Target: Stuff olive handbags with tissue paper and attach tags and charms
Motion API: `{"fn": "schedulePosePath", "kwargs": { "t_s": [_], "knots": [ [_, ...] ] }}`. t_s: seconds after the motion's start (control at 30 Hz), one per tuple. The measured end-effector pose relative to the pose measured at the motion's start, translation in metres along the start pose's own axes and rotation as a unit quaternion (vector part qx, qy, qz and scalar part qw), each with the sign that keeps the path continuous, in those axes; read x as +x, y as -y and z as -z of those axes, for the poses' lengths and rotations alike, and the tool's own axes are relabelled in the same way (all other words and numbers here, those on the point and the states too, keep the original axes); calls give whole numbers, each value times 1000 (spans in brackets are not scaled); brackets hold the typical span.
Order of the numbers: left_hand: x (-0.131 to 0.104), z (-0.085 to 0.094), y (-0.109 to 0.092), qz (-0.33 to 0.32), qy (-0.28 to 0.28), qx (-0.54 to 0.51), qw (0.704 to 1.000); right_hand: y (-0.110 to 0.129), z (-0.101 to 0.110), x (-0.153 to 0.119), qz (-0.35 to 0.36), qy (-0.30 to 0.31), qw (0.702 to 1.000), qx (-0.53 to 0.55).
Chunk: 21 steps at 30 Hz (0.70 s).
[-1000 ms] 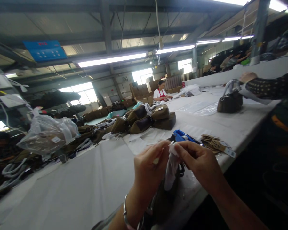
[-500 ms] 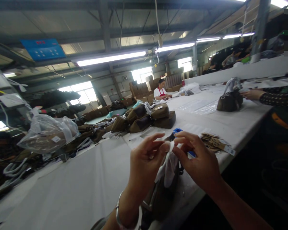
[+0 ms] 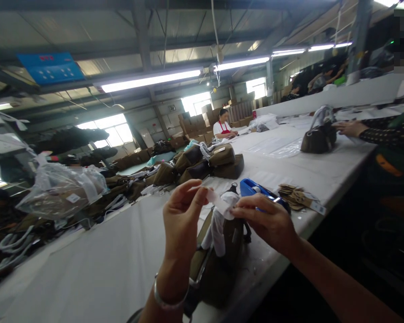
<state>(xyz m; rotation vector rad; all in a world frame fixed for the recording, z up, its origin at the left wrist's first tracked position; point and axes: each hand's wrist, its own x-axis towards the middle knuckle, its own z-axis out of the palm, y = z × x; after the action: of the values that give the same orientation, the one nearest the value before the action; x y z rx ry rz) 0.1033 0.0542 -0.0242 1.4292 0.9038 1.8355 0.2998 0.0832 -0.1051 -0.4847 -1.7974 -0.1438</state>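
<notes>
A dark olive handbag (image 3: 230, 269) stands at the table edge below my hands, with white tissue wrapping (image 3: 218, 233) over its top. My left hand (image 3: 183, 220) pinches one end of a short, translucent whitish strip (image 3: 211, 196), blurred but resembling tape. The strip's other end reaches the wrapping. On the far side, my right hand (image 3: 271, 222) has thumb and fingers closed on the wrapping's edge. Just behind that hand lies a blue tape dispenser (image 3: 251, 187), partly covered by the fingers.
Brown cardboard tags (image 3: 292, 196) lie right of the dispenser. Several olive bags (image 3: 222, 161) are heaped across the table (image 3: 114, 260). A clear plastic bag (image 3: 65, 190) hangs at left. A co-worker's hand (image 3: 350, 128) touches another handbag (image 3: 318, 138); another person (image 3: 224, 125) sits farther back.
My hands have moved apart, the left one leftward with the whitish strip drawn out from the wrapping. More of the blue dispenser shows. The view has shifted slightly.
</notes>
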Motion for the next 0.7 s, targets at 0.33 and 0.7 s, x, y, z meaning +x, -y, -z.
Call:
{"fn": "schedulePosePath", "kwargs": {
  "t_s": [0.33,0.7],
  "knots": [
    [-16,1,7,135,277,297,904,-27,-30,6,-167,90,981,27],
    [19,-8,17,-215,163,741,615,-28,-24,31,-210,60,973,-68]
  ]
}}
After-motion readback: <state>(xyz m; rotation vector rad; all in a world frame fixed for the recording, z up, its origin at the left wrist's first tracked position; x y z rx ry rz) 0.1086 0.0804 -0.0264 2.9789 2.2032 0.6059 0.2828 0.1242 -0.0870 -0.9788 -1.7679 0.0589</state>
